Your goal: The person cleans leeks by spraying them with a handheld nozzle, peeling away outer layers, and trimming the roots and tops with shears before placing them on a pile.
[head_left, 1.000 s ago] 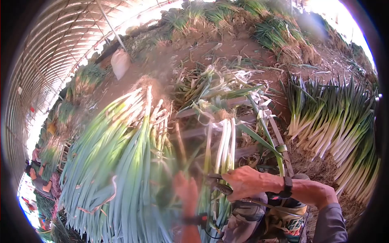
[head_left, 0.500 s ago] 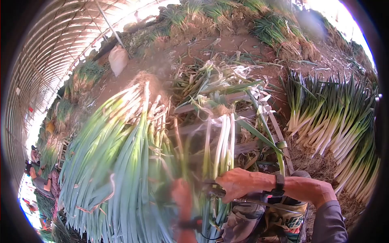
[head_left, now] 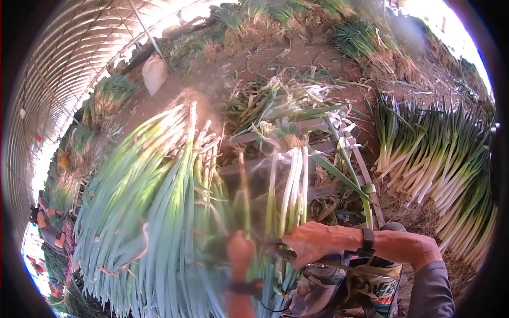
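Two hands, left hand (head_left: 239, 250) and right hand (head_left: 313, 241), gripping one leek bunch (head_left: 289, 196)

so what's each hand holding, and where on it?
Right hand grips a dark-handled tool by its handle. Left hand, blurred, clasps a long green-and-white leek at its lower stalk.

The right hand (head_left: 313, 242) sits at the lower centre-right of the frame, knuckles up, fingers curled closed, its forearm running in from the lower right with a dark band at the wrist. The left hand (head_left: 239, 250), blurred, stands at lower centre, fingers closed, forearm rising from the bottom edge, wrist also banded.
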A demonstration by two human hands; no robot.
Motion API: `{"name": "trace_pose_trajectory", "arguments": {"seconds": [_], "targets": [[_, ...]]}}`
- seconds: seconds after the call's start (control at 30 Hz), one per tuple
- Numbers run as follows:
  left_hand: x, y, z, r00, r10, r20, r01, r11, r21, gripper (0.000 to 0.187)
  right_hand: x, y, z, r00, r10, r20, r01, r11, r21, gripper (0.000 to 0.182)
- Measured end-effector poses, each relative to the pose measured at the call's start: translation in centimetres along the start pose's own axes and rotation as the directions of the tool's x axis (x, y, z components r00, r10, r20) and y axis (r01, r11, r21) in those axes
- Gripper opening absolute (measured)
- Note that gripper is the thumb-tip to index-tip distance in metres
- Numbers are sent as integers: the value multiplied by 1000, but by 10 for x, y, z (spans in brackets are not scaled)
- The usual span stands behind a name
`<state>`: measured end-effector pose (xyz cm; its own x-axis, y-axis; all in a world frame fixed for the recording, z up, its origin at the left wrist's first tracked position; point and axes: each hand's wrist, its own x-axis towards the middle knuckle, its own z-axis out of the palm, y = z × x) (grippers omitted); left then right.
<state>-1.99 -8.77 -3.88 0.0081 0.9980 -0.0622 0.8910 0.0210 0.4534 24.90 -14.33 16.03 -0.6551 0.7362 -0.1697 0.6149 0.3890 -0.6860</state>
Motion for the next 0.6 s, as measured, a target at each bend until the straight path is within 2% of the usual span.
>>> {"name": "trace_pose_trajectory", "arguments": {"seconds": [0.13,0.23,0.33,0.43,0.53,0.6], "targets": [[-5,7,-4,1000,12,-8,-12,1000,29,37,3,0,4,998,28,61,-27,1000,-16,44],[-6,6,0,999,25,-20,-24,998,57,33,2,-4,6,999,-17,43,17,1000,6,45],[-5,7,2,1000,20,-18,-19,997,76,32,4,-1,10,996,61,62,-61,998,-6,45],[-7,3,3,998,55,-23,-53,996,71,32,7,1,10,998,59,21,-59,998,-12,45],[-9,7,-1,999,17,27,-19,995,98,34,2,-12,3,1000,0,18,-1,999,45,45],[-9,8,1,999,-7,34,4,995,99,37,3,-11,3,999,29,34,-27,999,-31,44]]}}
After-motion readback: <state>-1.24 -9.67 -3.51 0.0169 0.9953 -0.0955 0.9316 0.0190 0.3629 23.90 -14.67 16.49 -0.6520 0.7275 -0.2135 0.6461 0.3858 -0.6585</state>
